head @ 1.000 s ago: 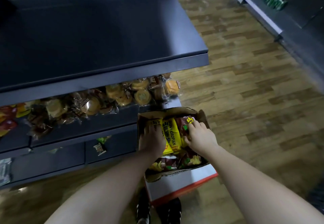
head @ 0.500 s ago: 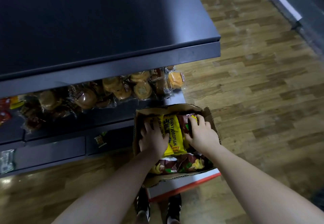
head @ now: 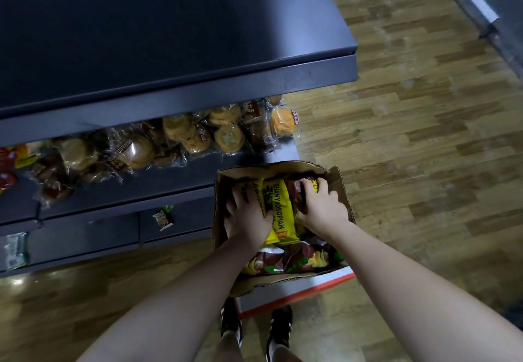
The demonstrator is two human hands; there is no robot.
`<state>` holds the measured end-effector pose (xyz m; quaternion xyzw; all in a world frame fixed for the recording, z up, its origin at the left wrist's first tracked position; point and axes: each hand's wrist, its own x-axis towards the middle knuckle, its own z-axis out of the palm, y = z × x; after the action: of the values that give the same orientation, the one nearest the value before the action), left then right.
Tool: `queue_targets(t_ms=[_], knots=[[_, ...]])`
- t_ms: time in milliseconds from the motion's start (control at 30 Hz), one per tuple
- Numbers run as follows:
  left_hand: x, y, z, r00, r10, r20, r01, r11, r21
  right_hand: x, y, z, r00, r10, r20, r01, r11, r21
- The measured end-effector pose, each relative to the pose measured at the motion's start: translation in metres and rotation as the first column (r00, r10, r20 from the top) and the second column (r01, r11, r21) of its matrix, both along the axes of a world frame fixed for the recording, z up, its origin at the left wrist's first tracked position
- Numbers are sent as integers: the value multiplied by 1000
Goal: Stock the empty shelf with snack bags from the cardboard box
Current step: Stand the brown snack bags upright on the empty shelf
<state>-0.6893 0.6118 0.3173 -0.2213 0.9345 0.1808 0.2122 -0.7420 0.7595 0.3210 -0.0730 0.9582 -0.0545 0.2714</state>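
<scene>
Two hands are down in the cardboard box [head: 338, 184], as they were a second ago, but the view has dipped closer. The left hand [head: 247, 214] lies spread over the yellow snack bags [head: 278, 208], fingers apart and curling round the stack's left side. The right hand [head: 322, 208] has slid further along, and its grip now closes on the bags' right edge. The bags sit between both palms, not yet lifted, over dark red bags [head: 294, 261]. The empty shelf [head: 169, 36] above holds nothing; wrapped buns [head: 198, 135] fill the shelf below. Lifting looks imminent.
</scene>
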Motion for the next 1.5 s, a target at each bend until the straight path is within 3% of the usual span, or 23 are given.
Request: queue_targets(t_ms=[267, 467, 633, 733, 833, 900, 1300, 1433, 1500], knots=[[7, 5, 4, 997, -48, -55, 41, 992, -116, 1, 0, 6, 1000, -25, 10, 25, 999, -33], [13, 13, 9, 932, -218, -290, 172, 969, -177, 3, 5, 15, 999, -42, 3, 42, 998, -50], [23, 24, 15, 859, -250, -448, 315, 946, 75, 6, 10, 24, 998, -50, -29, 47, 995, -85], [36, 32, 25, 871, -347, -349, 450, 848, 279, 6, 12, 30, 997, -60, -46, 56, 994, -97], [44, 36, 26, 865, -472, -173, 502, 810, 302, 7, 13, 35, 995, -78, -55, 71, 990, -120], [45, 35, 25, 857, -493, -152, 515, 808, 287, 8, 15, 36, 995, -83, -48, 75, 987, -139], [47, 26, 39, 929, -135, -344, 249, 918, 310, 4, 22, 44, 994, -103, -31, 95, 975, -203], [43, 6, 55, 942, -2, -336, 68, 980, 185, -6, 25, 46, 991, -124, 58, 136, 946, -293], [40, -5, 57, 940, 145, -310, -100, 983, 156, -7, 25, 45, 986, -128, 111, 159, 925, -346]])
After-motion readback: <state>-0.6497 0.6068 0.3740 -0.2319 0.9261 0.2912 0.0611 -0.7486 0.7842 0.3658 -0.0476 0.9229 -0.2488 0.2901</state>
